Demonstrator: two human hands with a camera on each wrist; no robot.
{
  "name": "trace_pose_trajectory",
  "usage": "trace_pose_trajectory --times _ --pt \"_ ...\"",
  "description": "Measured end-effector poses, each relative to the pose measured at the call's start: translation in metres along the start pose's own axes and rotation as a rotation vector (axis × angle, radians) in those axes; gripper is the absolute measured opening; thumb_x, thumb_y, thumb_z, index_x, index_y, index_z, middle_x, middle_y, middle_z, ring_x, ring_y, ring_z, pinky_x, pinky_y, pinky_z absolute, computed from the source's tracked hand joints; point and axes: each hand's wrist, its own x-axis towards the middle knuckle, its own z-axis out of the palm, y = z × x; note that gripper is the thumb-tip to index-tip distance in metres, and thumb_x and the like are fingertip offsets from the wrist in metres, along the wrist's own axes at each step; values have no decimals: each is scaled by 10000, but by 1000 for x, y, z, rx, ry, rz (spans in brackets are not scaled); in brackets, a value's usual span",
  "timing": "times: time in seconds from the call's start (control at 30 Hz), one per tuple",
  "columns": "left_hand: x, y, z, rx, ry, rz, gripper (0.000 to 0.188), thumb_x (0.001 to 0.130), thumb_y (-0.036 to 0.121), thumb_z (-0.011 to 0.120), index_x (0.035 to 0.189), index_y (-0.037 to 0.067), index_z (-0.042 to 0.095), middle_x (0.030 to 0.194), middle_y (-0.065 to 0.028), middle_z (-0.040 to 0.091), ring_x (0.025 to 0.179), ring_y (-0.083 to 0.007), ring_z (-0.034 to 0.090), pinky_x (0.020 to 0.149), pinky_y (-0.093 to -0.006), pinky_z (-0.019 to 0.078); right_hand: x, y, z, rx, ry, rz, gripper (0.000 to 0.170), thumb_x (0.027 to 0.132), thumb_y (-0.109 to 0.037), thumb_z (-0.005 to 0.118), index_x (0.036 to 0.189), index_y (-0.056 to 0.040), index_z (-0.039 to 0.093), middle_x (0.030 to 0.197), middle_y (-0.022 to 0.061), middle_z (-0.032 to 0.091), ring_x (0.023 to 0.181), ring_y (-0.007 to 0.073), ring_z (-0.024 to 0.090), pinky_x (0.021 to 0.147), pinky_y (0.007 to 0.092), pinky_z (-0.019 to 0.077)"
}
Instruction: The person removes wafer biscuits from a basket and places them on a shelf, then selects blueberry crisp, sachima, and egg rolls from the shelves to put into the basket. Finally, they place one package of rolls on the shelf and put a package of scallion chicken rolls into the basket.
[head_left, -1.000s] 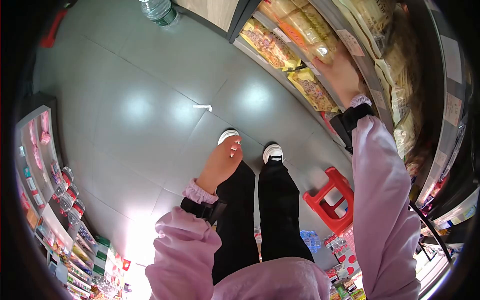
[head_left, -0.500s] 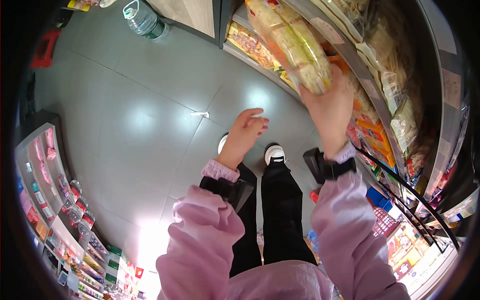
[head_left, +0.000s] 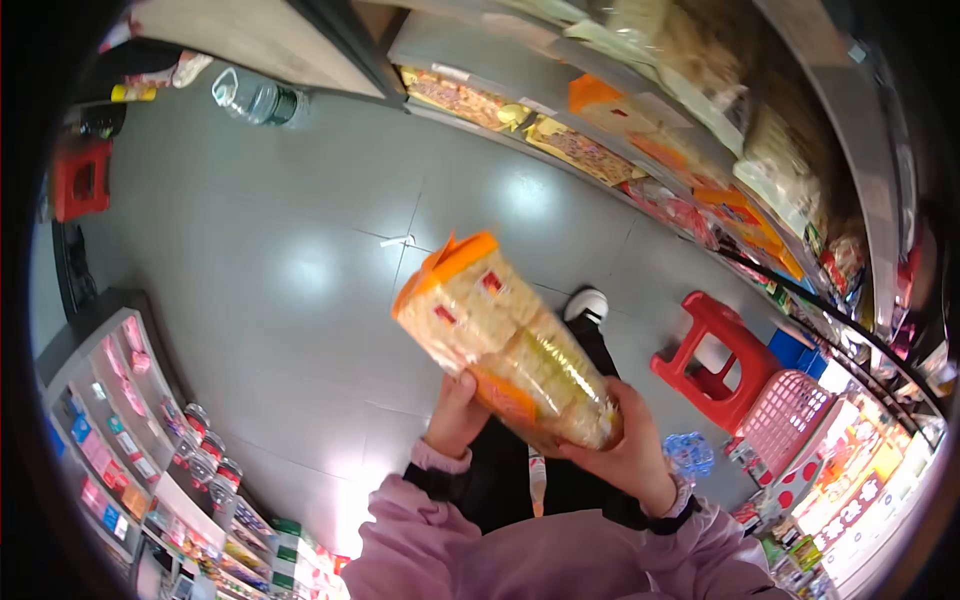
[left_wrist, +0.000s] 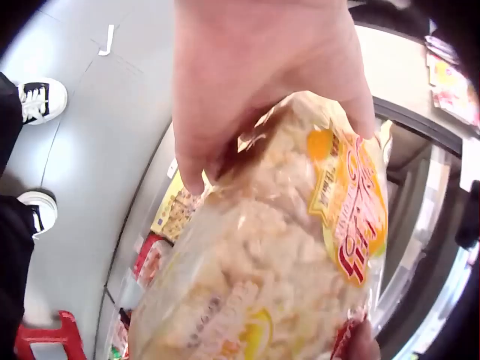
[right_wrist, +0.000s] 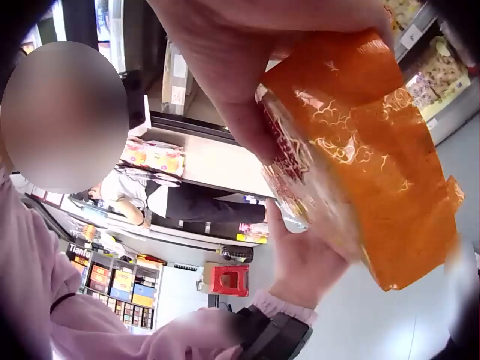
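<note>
A clear bag of pale yellow snack blocks (head_left: 520, 360), with orange ends and red-and-gold lettering, is held in both hands above the floor, tilted in front of the body. My left hand (head_left: 455, 418) grips its lower left side, thumb up against the wrapper. At the right-hand end, my right hand (head_left: 635, 455) holds the bag between thumb and fingers. In the left wrist view, the left hand (left_wrist: 274, 67) straddles one edge of the bag (left_wrist: 247, 225). In the right wrist view, the orange end (right_wrist: 375, 172) faces the camera beneath the right hand (right_wrist: 232, 52).
Shelves of bagged food (head_left: 580, 150) run along the right. A red stool (head_left: 750, 350) and pink basket (head_left: 795, 405) stand at right, another red stool (head_left: 68, 190) at far left. A water bottle (head_left: 262, 103) is on the floor. Another person (right_wrist: 214, 202) appears behind.
My right hand has taken the snack bag off the shelf and brought it down in front of the body. The left hand has come to hold it too, and the view has turned.
</note>
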Motion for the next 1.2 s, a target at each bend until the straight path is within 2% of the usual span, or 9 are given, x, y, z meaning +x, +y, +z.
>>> trace_pose_trajectory --times 0.07,0.17,0.33,0.6,0.77,0.9,1.0,1.07,1.2 --pt "-24 -8 13 90 79 -7 714 843 477 500 1359 73 215 1356 -75 336 1233 -249 347 1018 -414 293 -16 4 -4 82 -42 45 718 571 -250 793 1133 24 439 993 172 540 951 323 530 818 363 424" --pt "-48 -15 33 12 119 33 675 826 364 584 1332 61 256 1302 -79 390 1197 -243 388 993 -403 327 -34 13 -21 94 -93 -43 709 591 -271 784 1140 18 441 982 166 544 941 320 535 829 360 420" --pt "-69 -48 65 178 79 119 720 779 391 639 1316 62 289 1292 -72 404 1175 -235 412 977 -398 345 -74 51 -59 149 -43 -213 696 628 -264 770 1158 31 427 1064 171 457 975 317 496 840 335 428" --pt "-78 -194 149 419 -70 151 712 750 361 680 1291 52 334 1273 -64 423 1157 -224 428 967 -392 359 -190 180 -158 277 118 -176 814 637 -276 765 1250 35 330 1045 179 435 963 319 486 830 338 424" --pt "-83 -308 231 467 -296 -100 703 752 297 688 1298 50 319 1269 -75 425 1166 -228 422 966 -391 364 -291 275 -224 322 400 -213 858 649 -308 757 1304 -2 294 1058 183 439 954 325 476 809 349 416" --pt "-93 -383 297 678 -510 -312 685 755 184 685 1304 42 302 1282 -86 407 1179 -228 412 981 -392 343 -368 343 -264 422 602 -110 785 691 -268 736 1304 -16 316 1196 173 418 1081 298 456 927 334 367" --pt "-91 -448 346 826 -785 -403 676 764 53 646 1327 71 271 1332 -79 341 1214 -210 364 999 -393 311 -422 381 -293 811 734 -51 622 777 -167 658 1289 2 349 1247 103 421 1161 177 409 967 308 321" --pt "-95 -495 385 837 -911 -462 815 783 -6 600 1400 117 82 1380 -60 250 1237 -215 320 1001 -385 312 -454 405 -309 809 921 46 530 807 -204 614 1244 24 422 1219 102 469 1148 174 429 969 312 324" --pt "-100 -580 430 789 -904 -604 676 825 49 552 1374 96 162 1268 -79 383 1150 -196 420 945 -371 375 -495 452 -350 874 1062 80 537 829 -289 580 1236 30 436 1187 98 515 1096 161 479 955 295 340"
